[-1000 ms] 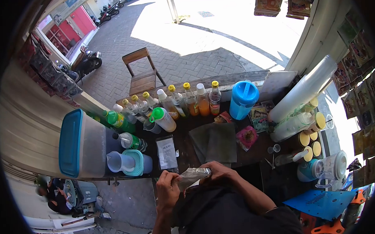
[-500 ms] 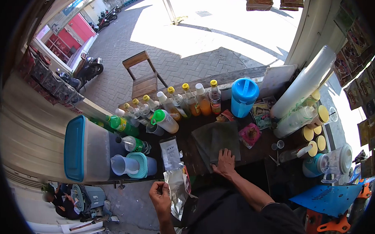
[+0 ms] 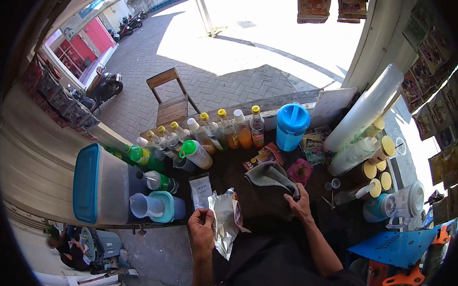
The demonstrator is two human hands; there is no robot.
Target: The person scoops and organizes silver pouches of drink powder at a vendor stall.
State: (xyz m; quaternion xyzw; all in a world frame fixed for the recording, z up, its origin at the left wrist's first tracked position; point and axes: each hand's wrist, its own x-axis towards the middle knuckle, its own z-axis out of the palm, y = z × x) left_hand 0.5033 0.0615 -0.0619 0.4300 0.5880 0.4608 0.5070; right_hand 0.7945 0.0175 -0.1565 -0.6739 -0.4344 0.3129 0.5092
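Observation:
In my left hand point(image 3: 201, 228) is the edge of a crumpled silver foil packet point(image 3: 224, 221), pinched between thumb and fingers. The packet hangs over the counter's near edge, beside a white printed packet point(image 3: 200, 191). My right hand point(image 3: 300, 203) grips one corner of a grey cloth point(image 3: 270, 178), which is bunched and partly lifted off the dark counter point(image 3: 256, 205). Just behind the cloth lies a red packet point(image 3: 270, 154). A pink bag point(image 3: 299, 172) sits close to its right side.
Bottles point(image 3: 223, 133) line the counter's back edge, with a blue jug point(image 3: 292, 125) to their right. Stacked plastic cups point(image 3: 364, 108), jars point(image 3: 376, 188) and a blender point(image 3: 405, 200) stand at right. A large lidded container point(image 3: 109, 182) is at left. A person point(image 3: 71, 252) sits beyond.
My right hand has gone from lying on the spread cloth to gripping it and has moved right. The cloth is now bunched, showing more of the red packet. My left hand still holds the foil packet.

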